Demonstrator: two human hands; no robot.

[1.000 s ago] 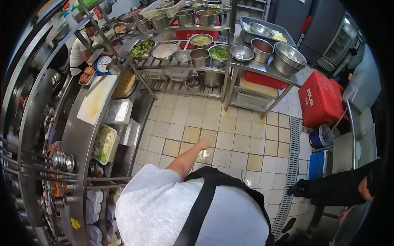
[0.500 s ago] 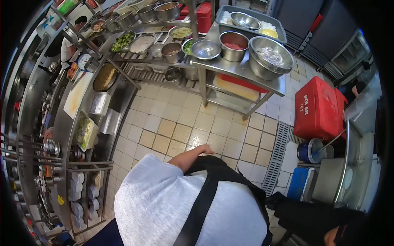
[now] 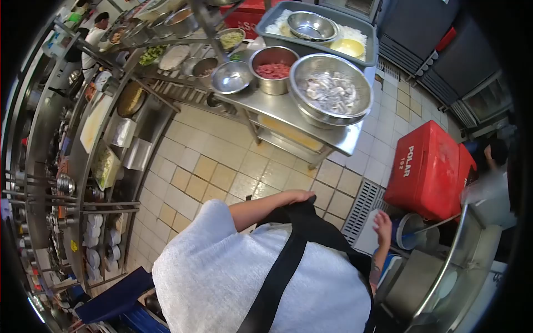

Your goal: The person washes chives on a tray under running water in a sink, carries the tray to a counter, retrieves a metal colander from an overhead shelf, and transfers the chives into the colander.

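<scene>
My left hand [image 3: 302,196] is in front of my body, against the upper edge of the black apron [image 3: 304,225]; its fingers are too hidden to make out. My right hand [image 3: 382,226] is raised at my right side, fingers apart and nothing in it, close to a blue bucket [image 3: 408,230]. Ahead stands a steel table [image 3: 338,136] with a colander of pale, sliced food [image 3: 331,91], a pot of red meat [image 3: 272,70] and a shiny metal bowl [image 3: 231,77].
A red cooler [image 3: 425,169] stands right of a floor drain [image 3: 362,208]. A metal rail and sink [image 3: 444,272] are at the lower right. Shelves with trays and dishes [image 3: 94,238] line the left. People are partly visible at the upper left and far right.
The view has moved nearer the steel table and cooler. My right hand has come into view. My left arm now lies across the front of my body. The dark-clothed person at lower right has left view.
</scene>
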